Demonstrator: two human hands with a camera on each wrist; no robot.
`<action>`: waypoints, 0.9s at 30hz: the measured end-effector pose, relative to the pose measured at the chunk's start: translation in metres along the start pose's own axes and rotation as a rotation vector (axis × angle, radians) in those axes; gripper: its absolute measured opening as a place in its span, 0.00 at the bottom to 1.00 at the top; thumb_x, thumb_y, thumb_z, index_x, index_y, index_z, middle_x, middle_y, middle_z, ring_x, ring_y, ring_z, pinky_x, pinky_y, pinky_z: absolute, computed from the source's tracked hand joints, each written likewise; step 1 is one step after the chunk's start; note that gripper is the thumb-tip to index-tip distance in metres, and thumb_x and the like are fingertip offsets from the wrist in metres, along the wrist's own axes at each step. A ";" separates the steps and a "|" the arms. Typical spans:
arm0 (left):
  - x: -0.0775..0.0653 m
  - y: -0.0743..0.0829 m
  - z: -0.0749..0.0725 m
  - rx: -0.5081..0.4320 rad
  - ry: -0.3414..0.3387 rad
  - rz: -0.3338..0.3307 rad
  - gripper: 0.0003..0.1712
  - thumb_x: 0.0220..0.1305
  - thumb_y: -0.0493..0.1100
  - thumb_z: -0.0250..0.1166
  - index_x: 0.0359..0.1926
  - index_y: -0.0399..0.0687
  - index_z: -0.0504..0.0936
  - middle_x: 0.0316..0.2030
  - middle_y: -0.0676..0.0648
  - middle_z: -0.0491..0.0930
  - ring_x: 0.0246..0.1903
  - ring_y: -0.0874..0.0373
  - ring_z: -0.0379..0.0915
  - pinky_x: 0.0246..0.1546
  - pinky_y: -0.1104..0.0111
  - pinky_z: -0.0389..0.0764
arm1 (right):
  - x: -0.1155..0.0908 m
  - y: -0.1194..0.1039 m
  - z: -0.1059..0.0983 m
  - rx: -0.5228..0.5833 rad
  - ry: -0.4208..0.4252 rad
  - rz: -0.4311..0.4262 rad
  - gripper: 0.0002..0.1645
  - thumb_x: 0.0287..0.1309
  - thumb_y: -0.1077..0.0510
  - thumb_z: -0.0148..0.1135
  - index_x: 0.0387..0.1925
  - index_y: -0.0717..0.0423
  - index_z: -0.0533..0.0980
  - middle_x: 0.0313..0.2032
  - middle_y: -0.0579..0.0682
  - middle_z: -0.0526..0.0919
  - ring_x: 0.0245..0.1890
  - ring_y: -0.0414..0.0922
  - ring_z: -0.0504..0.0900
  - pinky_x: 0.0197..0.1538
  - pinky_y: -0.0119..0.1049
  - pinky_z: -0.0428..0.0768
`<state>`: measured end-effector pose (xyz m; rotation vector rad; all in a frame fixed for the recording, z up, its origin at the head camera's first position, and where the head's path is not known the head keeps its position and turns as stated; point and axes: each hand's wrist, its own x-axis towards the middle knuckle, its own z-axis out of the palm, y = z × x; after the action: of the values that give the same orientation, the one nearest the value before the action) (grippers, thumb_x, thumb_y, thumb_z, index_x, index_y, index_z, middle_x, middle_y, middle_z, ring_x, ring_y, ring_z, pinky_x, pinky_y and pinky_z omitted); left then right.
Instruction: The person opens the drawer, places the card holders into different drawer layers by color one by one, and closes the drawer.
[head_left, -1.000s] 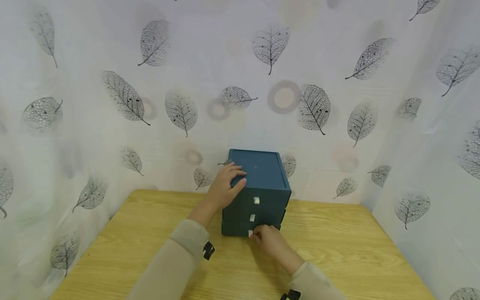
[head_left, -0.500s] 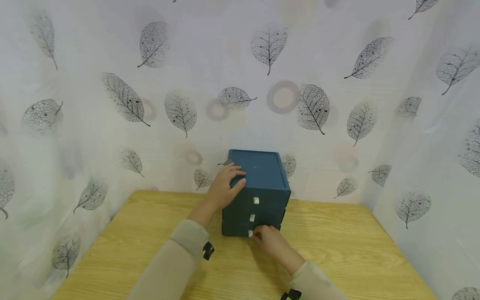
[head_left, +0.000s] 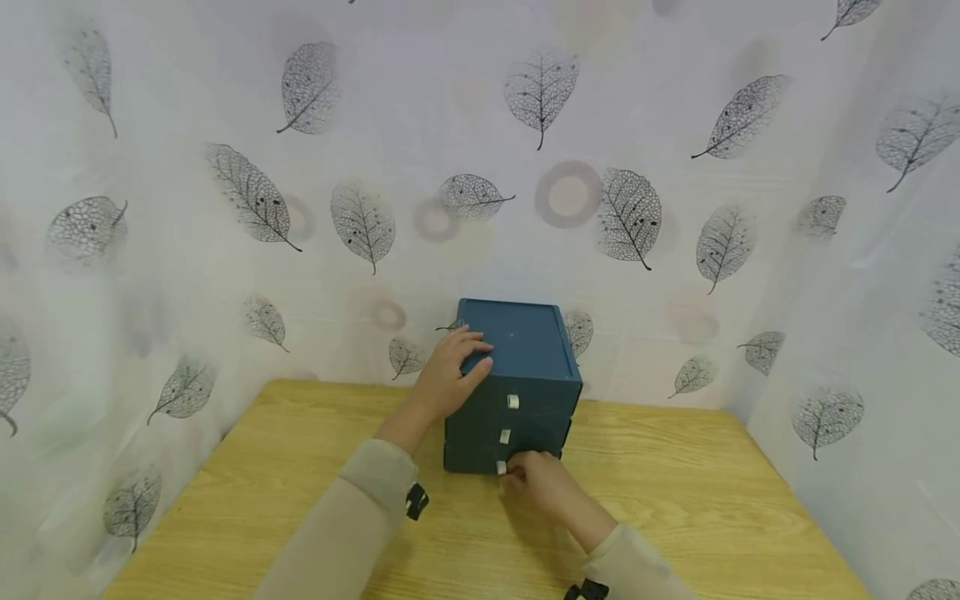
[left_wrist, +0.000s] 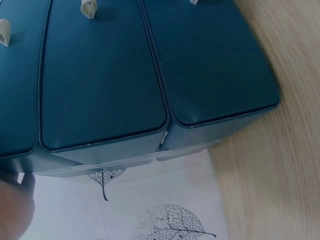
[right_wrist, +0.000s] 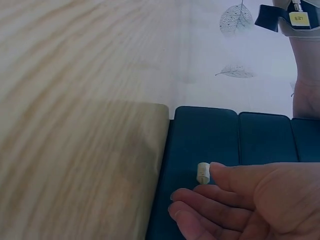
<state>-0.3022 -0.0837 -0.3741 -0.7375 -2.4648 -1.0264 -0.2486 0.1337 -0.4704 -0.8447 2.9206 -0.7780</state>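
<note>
A dark blue box (head_left: 517,342) with three stacked drawers stands on the table, each front bearing a small white pull tab. All three drawer fronts sit flush in the left wrist view. My left hand (head_left: 448,379) rests on the box's top left edge, fingers spread over it. My right hand (head_left: 551,487) is low at the bottom drawer (right_wrist: 200,137). Its thumb tip lies right beside that drawer's white tab (right_wrist: 203,173), which shows whole. The other fingers are loosely bent below the tab, with nothing held between them.
The wooden table (head_left: 675,500) runs around the box on both sides. A pale curtain (head_left: 465,100) printed with leaves hangs close behind it and at both sides. Black straps (head_left: 417,502) sit at the sleeve cuffs.
My right hand has shifted very slightly to the right, uncovering more of the bottom tab. The left hand and the box stay as they were.
</note>
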 end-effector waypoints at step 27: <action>-0.001 0.000 0.000 0.004 -0.003 0.004 0.23 0.75 0.54 0.54 0.61 0.48 0.79 0.69 0.44 0.68 0.76 0.47 0.48 0.73 0.46 0.51 | -0.025 -0.017 -0.061 0.015 0.040 0.047 0.13 0.65 0.55 0.66 0.47 0.58 0.83 0.37 0.45 0.86 0.35 0.41 0.84 0.37 0.38 0.84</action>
<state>-0.3018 -0.0842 -0.3749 -0.7429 -2.4667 -1.0201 -0.2269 0.1623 -0.4126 -0.7660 2.9539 -0.8216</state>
